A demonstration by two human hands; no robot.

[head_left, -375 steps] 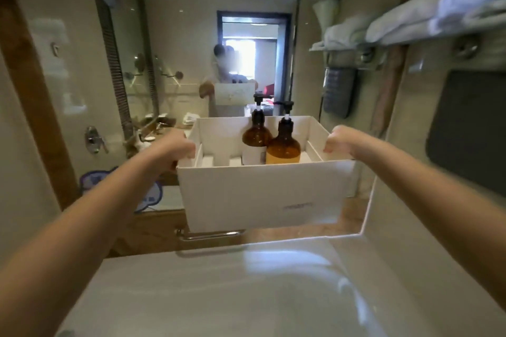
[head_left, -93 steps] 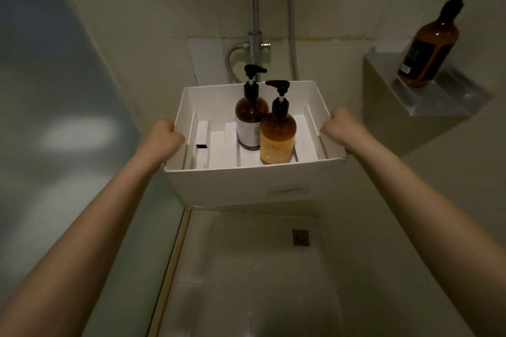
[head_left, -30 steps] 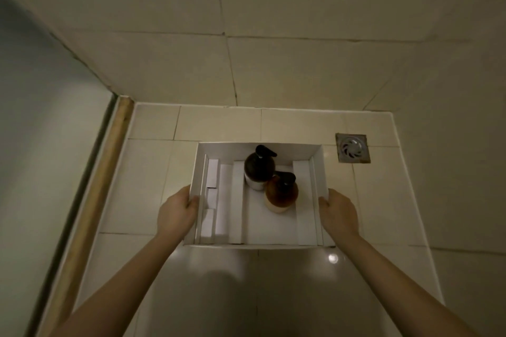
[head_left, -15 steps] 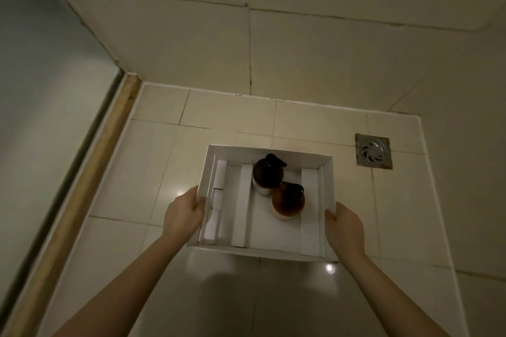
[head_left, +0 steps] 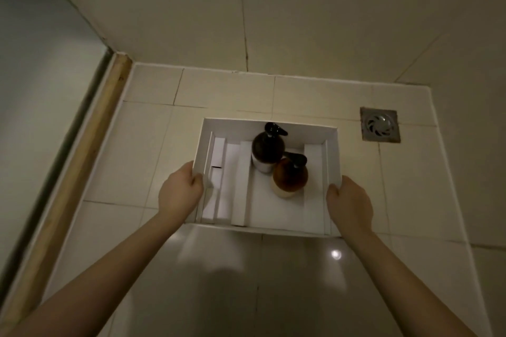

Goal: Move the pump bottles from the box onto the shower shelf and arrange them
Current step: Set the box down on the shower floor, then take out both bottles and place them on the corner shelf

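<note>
At the two side walls of the white cardboard box (head_left: 332,156): your left hand (head_left: 179,190) clasps the wall at 9 o'clock, thumb hooked over the rim, fingers curled outside. Your right hand (head_left: 350,201) clasps the wall at 3 o'clock the same way. The symmetric hold likely serves to keep the box level so the upright load does not tip.

Inside, toward 12 o'clock: dark brown pump bottle (head_left: 267,149), upright, nozzle pointing to 3. Touching it at its 5 o'clock: amber pump bottle (head_left: 290,176), also upright. Both stand in the wide middle bay between white card dividers (head_left: 241,186), which probably stop them sliding.

The box is low over the tiled shower floor (head_left: 219,90); resting or just above, cannot tell. Floor drain (head_left: 380,125) at 2 o'clock of the box, apart from it. Shower shelf not in view.

Judgement: neither bottle is out yet; you need a free hand before lifting one.
</note>
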